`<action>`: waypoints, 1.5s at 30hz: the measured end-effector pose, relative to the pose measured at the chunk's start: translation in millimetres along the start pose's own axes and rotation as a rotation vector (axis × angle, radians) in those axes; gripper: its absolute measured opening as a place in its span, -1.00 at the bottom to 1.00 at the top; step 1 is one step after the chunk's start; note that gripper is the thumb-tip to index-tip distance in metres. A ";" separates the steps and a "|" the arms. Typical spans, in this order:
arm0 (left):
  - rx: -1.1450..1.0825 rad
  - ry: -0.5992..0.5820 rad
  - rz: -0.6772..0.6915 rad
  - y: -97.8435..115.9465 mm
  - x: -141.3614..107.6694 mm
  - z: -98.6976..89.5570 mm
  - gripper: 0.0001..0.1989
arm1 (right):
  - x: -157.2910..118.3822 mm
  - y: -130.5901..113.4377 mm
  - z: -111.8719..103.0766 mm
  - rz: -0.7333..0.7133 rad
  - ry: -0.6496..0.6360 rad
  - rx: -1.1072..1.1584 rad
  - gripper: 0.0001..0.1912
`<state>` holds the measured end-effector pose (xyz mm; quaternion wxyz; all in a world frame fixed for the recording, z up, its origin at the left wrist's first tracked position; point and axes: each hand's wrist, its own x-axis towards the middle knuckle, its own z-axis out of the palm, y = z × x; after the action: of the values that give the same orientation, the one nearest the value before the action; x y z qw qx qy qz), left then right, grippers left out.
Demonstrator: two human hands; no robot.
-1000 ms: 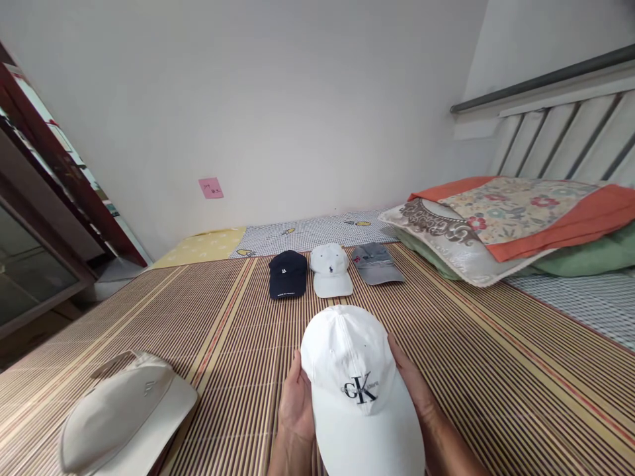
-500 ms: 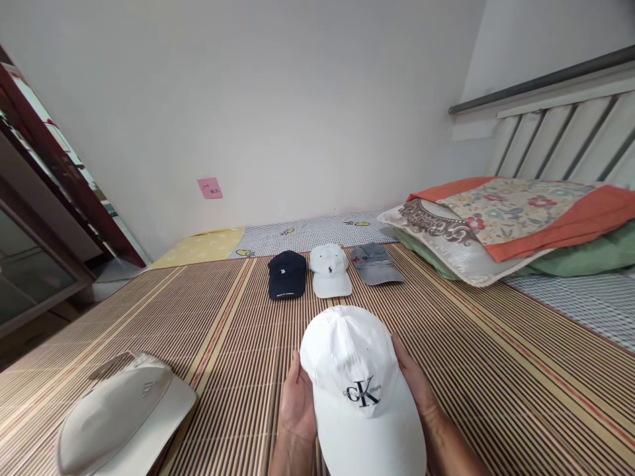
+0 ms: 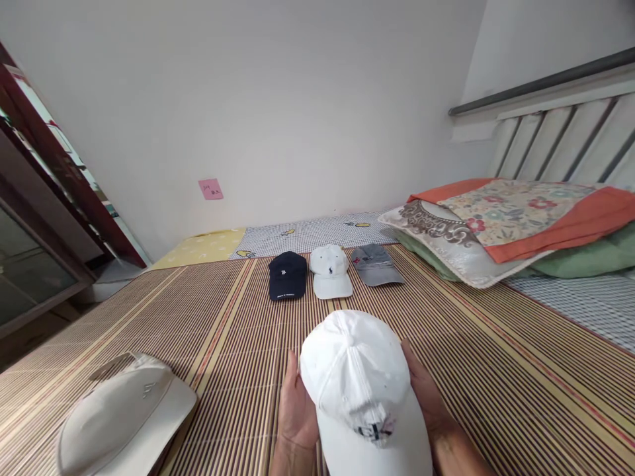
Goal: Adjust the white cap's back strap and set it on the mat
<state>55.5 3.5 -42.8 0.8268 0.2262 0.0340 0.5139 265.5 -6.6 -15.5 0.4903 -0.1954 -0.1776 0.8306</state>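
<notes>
A white baseball cap (image 3: 354, 370) with dark lettering on its front is between my two hands, its brim pointing down toward me. My left hand (image 3: 297, 403) grips its left side, thumb up and the other fingers hidden beneath. On the other side my right hand (image 3: 429, 393) holds the cap, with most fingers out of sight behind it. Beyond it, three caps lie in a row: a navy cap (image 3: 288, 274), a white cap (image 3: 331, 270) with a small dark emblem, and a grey cap (image 3: 376, 264). A beige visor cap (image 3: 126, 413) rests at the near left.
Everything lies on a striped bamboo mat (image 3: 238, 370) over a bed. Pillows (image 3: 446, 228) with a floral orange-edged cover (image 3: 526, 205) are stacked at the right, near a radiator (image 3: 565, 142). A pink note (image 3: 211, 189) is stuck on the wall (image 3: 317, 119) behind.
The white cap in my hands has tipped, so its crown top now faces me more and the lettering sits lower. The other caps have stayed in place.
</notes>
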 end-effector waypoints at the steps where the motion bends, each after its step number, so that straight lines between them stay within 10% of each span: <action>1: -0.002 0.001 0.011 0.7 -1.3 0.6 -0.28 | -1.9 -0.1 -1.4 0.011 -0.001 0.002 -0.35; 17: -0.020 -0.067 -0.079 5.8 -6.0 19.4 -0.17 | -14.4 5.5 -26.8 0.112 0.051 0.052 -0.35; 30: -0.028 0.357 -0.090 -15.7 7.9 -6.4 -0.68 | 4.7 -32.5 -41.2 -0.061 0.133 0.080 -0.33; 39: -0.051 0.036 -0.101 -22.2 8.5 -0.1 -0.53 | 10.4 -27.3 -38.6 -0.089 0.110 0.016 -0.38; 45: -0.085 0.099 -0.127 -23.5 9.1 1.3 -0.56 | 14.0 -24.6 -34.6 -0.065 0.108 0.035 -0.41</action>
<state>79.8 2.3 -49.7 0.8639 0.1628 0.0674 0.4719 294.8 20.6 -35.5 0.5291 -0.2255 -0.1427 0.8055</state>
